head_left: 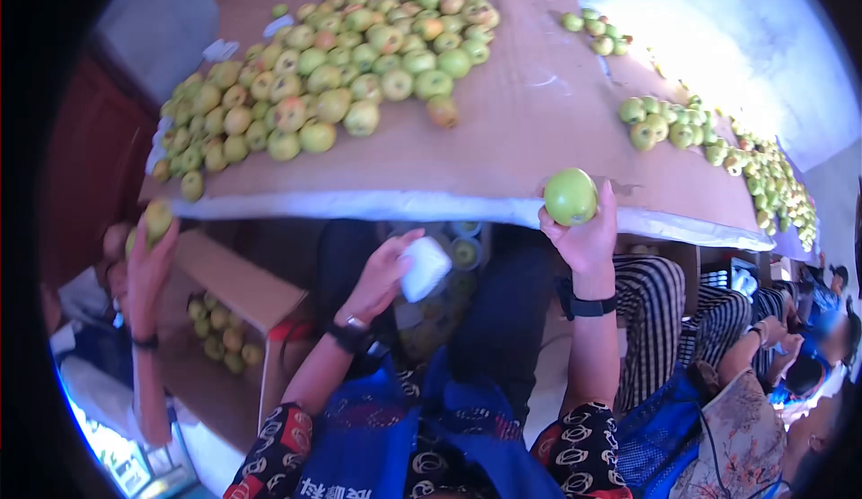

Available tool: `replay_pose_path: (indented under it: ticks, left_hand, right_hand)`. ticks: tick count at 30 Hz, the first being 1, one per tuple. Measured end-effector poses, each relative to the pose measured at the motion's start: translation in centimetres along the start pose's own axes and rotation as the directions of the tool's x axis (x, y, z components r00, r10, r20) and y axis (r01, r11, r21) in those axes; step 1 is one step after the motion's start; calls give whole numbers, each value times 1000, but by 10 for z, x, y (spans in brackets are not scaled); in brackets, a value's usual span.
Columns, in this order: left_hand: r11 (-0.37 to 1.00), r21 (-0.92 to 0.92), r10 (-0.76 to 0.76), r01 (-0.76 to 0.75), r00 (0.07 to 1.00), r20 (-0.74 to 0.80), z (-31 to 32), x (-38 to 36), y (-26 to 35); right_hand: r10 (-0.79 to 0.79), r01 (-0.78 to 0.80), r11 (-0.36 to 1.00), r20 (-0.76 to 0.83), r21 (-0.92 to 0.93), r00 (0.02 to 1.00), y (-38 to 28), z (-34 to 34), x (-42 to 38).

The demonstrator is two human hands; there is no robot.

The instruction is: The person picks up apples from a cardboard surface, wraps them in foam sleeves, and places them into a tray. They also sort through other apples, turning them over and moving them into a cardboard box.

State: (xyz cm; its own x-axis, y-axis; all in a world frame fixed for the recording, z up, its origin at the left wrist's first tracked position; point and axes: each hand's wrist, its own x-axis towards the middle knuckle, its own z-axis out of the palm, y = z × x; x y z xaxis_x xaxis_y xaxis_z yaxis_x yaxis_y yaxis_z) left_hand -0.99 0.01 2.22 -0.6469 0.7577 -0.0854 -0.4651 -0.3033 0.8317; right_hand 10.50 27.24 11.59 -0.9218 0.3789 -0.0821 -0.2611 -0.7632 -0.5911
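Note:
My right hand (584, 234) is closed around the lower side of a green apple (570, 196), held up at the front edge of the cardboard-covered table (530, 131). Lower and further left, my left hand (382, 274) pinches a small white foam-like sleeve (426, 268) between thumb and fingers. The sleeve looks flat and folded, apart from the apple. Under it, between my knees, a container of apples (465, 252) shows partly in shadow.
A large heap of apples (314, 77) covers the table's left part; another pile (673, 126) runs along the right. At left, a co-worker's hand (148, 270) holds up apples beside a cardboard box (238, 274) with apples inside. More people sit close on my right.

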Motion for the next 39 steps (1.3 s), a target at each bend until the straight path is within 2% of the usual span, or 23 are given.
replay_pose_path:
  ticks: [1, 2, 3, 5, 6, 7, 9, 11, 13, 14, 17, 18, 19, 21, 23, 25, 27, 30, 32, 34, 35, 37, 39]
  left_hand:
    - [983, 156, 99, -95, 995, -18, 0, 2, -5]
    - [923, 328, 204, -200, 979, 22, 1, 5, 1]
    - [829, 487, 277, -277, 958, 73, 2, 0, 4]
    - [974, 145, 178, -173, 984, -21, 21, -5, 24]
    - [971, 148, 192, -186, 981, -29, 18, -6, 25]
    - [968, 156, 203, -196, 979, -35, 19, -8, 26]
    - [987, 9, 162, -162, 987, -20, 20, -20, 19]
    - [991, 3, 131, -131, 991, -20, 22, -28, 9]
    - [994, -66, 80, -86, 992, -96, 20, -33, -4]
    - [995, -46, 78, -84, 990, -117, 18, -34, -8]
    - [990, -92, 97, -110, 987, -131, 18, -36, -8]
    - [990, -95, 95, -107, 987, -127, 19, -36, -7]
    - [993, -54, 94, -101, 988, -122, 19, -36, -4]
    - [995, 32, 94, -91, 987, -128, 17, -38, 0]
    - [993, 15, 114, -113, 990, -81, 13, -41, -1]
    - [976, -216, 34, -41, 999, -39, 9, -39, -2]
    - [963, -270, -4, 6, 1000, 10, 1, -38, -7]
    - [953, -303, -3, -28, 995, -102, -6, -36, -18]
    - [968, -244, 12, -57, 983, -184, -9, -33, -19]
    - [985, -170, -6, -30, 978, -210, -5, -35, -14]
    - [996, -91, -17, -6, 968, -249, -3, -36, -10]
    - [995, -104, -21, -5, 969, -245, -3, -38, -11]
    - [993, -120, -37, 18, 987, -154, -7, -36, -14]
  right_hand:
    - [10, -10, 999, 18, 51, 1000, 11, 4, -7]
    - [-17, 17, 1000, -1, 17, 1000, 23, 3, -16]
    - [28, -28, 999, 0, 38, 1000, 40, 0, -27]
    - [-141, 137, 990, -150, -35, 979, 64, -8, -38]
    - [-138, 137, 990, -2, -42, 990, 71, -13, -46]
    - [-133, 133, 990, 11, -36, 991, 76, -11, -53]
    - [-122, 123, 964, 16, -237, 992, 89, -9, -70]
    - [-92, 91, 970, 3, -223, 996, 99, -14, -80]
    - [-125, 96, 856, -23, -508, 992, 107, -6, -85]
    - [-128, 92, 844, -32, -528, 991, 107, 2, -89]
    - [-146, 113, 844, -22, -524, 989, 112, 19, -90]
    - [-149, 121, 885, -26, -450, 989, 115, 19, -89]
    - [-149, 124, 883, -21, -452, 989, 118, 16, -88]
    - [-69, 60, 934, -15, -352, 997, 125, 3, -86]
    - [-21, 21, 960, 3, -278, 1000, 134, -11, -84]
    - [5, -3, 979, 9, -202, 1000, 138, -15, -87]
    - [64, -57, 992, 57, -113, 996, 145, -4, -85]
    - [102, -92, 989, 81, -119, 991, 145, 9, -87]
    - [135, -124, 985, 90, -116, 987, 142, 16, -90]
    - [-13, 5, 866, -12, -501, 1000, 140, 22, -89]
    - [-19, 9, 866, -16, -500, 1000, 140, 23, -88]
    - [-140, 108, 743, 4, -660, 990, 145, 20, -89]
    - [-176, 150, 698, 34, -700, 984, 148, 18, -87]
